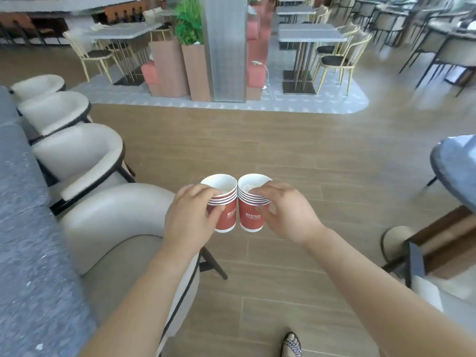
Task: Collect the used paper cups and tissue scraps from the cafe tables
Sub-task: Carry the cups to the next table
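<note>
Left hand (pixel 189 215) grips the left cup (pixel 224 202); right hand (pixel 288 210) grips the right cup (pixel 251 204) — both upright, rims touching, white tissue inside, held above the floor (pixel 309 155).

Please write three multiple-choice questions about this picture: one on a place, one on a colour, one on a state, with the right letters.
1. Where are the left cup and the right cup?
A. on the grey table
B. held above the wooden floor
C. on a chair seat
2. What colour are their walls?
A. blue
B. green
C. red
3. What is inside them?
A. white tissue
B. dark coffee
C. nothing
Answers: B, the left hand and right hand each grip one in the air; C, red shows below the striped rims; A, crumpled white shows in both.
</note>
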Demonstrator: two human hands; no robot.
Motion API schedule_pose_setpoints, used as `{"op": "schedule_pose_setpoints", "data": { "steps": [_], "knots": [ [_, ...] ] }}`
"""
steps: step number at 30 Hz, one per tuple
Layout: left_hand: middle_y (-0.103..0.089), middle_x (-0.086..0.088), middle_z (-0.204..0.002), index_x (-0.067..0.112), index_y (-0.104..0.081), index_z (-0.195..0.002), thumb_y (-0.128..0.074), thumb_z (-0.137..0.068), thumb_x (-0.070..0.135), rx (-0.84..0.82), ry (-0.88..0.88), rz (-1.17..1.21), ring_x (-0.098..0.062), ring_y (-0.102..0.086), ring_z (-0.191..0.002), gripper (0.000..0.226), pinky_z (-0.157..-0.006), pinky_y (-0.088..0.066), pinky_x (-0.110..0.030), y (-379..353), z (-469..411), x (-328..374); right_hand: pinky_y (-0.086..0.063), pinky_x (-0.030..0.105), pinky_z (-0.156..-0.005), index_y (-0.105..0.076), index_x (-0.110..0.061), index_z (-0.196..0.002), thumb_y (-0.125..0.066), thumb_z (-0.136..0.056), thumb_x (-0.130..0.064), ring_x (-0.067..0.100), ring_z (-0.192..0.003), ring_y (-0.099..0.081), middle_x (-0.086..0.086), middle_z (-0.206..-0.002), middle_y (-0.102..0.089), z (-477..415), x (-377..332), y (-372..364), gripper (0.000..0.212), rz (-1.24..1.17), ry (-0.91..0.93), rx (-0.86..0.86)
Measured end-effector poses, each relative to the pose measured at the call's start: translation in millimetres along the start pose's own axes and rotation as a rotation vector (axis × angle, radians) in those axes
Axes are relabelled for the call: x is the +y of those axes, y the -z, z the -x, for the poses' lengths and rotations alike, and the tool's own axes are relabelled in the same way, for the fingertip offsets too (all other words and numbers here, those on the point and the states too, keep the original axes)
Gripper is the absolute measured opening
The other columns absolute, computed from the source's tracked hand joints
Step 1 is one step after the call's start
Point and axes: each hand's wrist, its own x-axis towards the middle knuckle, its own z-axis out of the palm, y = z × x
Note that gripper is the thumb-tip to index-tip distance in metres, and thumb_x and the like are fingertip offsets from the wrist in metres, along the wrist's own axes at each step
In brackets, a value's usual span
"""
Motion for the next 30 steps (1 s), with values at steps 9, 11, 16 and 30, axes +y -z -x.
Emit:
{"op": "schedule_pose_setpoints", "data": {
  "steps": [9,11,16,30],
  "knots": [
    [-0.063,0.003,-0.100,0.020,-0.067,-0.098,-0.069,-0.078,0.019,-0.118,-0.192,0.109,-0.026,-0.050,-0.102,0.021,-0.084,-0.043,-0.034,-108,-123,114,-0.050,0.039,-0.074,-0.065,-0.013,-0.111,-0.058,-0.078,-0.002,0.029,-0.098,-0.056,0.006,-0.106,-0.065,-8,145,89,0.035,0.076,-0.203,0.125],
    [-0.063,0.003,-0.098,0.021,-0.068,-0.099,-0.069,-0.077,0.019,-0.122,-0.231,0.129,-0.026,-0.051,-0.100,0.022,-0.082,-0.044,-0.034,-130,-147,140,-0.050,0.039,-0.072,-0.065,-0.014,-0.110,-0.058,-0.078,-0.001,0.029,-0.096,-0.056,0.006,-0.103,-0.065,-10,173,110,0.035,0.106,-0.237,0.156],
    [-0.064,0.003,-0.094,0.024,-0.068,-0.096,-0.071,-0.075,0.020,-0.122,-0.316,0.159,-0.027,-0.053,-0.096,0.022,-0.074,-0.041,-0.030,-173,-199,198,-0.050,0.040,-0.071,-0.066,-0.015,-0.108,-0.058,-0.076,-0.001,0.028,-0.094,-0.056,0.004,-0.100,-0.065,-13,231,156,0.035,0.157,-0.307,0.235],
    [-0.064,0.005,-0.091,0.025,-0.068,-0.092,-0.072,-0.074,0.018,-0.176,-0.464,0.264,-0.025,-0.053,-0.092,0.020,-0.071,-0.036,-0.027,-269,-346,235,-0.050,0.041,-0.069,-0.066,-0.016,-0.108,-0.061,-0.075,0.000,0.028,-0.091,-0.056,0.002,-0.101,-0.065,-95,343,183,0.036,0.252,-0.447,0.333]
  ]
}}
